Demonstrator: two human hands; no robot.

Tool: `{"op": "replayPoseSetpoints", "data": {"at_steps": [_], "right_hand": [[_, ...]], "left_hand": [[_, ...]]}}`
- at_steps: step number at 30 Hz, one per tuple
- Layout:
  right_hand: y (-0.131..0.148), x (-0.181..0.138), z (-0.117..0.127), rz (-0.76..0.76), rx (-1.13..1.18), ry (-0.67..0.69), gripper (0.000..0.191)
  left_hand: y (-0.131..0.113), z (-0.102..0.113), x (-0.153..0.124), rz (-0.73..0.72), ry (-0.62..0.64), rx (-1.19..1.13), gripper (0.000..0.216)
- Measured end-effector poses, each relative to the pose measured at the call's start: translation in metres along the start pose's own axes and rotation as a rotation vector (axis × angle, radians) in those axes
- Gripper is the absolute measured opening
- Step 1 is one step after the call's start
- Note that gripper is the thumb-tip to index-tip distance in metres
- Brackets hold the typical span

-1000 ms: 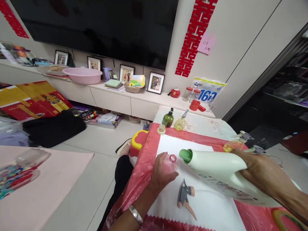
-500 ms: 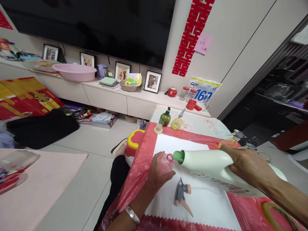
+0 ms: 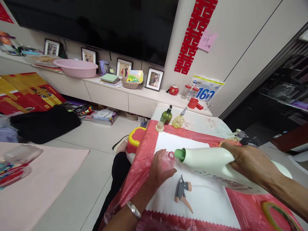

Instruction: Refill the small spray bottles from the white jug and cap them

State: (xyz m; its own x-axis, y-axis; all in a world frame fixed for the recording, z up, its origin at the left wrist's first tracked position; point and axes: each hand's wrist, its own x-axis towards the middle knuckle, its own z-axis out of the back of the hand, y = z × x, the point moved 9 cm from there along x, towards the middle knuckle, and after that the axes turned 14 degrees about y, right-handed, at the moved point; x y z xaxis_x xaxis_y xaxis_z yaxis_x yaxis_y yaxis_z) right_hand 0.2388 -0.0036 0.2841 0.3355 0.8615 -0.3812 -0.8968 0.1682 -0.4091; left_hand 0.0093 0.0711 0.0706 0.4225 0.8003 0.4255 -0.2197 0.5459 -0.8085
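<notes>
Blue "160" on white bag (image 3: 207,90); pink note (image 3: 207,40) handwriting unreadable; red double-happiness cutout (image 3: 192,35) on wall.

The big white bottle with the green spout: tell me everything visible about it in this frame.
The big white bottle looks like opaque plastic, with a green spout that is open and uncapped, and a printed label along its underside. It is tipped nearly level above the white cloth, spout pointing left. The right hand grips its rear part from above. The spout sits right beside the red-rimmed mouth of the small pink bottle held by the left hand; whether they touch, or whether liquid flows, cannot be told.
</notes>
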Motion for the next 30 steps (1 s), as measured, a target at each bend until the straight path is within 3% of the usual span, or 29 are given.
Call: {"op": "replayPoseSetpoints", "data": {"at_steps": [10, 30], "right_hand": [[0.0, 0.002, 0.005, -0.008, -0.017, 0.046, 0.025], [0.002, -0.004, 0.016, 0.02, -0.121, -0.019, 0.027]], "left_hand": [[0.001, 0.0, 0.0, 0.001, 0.03, -0.023, 0.088], [0.001, -0.002, 0.0, 0.001, 0.007, 0.0, 0.089]]}}
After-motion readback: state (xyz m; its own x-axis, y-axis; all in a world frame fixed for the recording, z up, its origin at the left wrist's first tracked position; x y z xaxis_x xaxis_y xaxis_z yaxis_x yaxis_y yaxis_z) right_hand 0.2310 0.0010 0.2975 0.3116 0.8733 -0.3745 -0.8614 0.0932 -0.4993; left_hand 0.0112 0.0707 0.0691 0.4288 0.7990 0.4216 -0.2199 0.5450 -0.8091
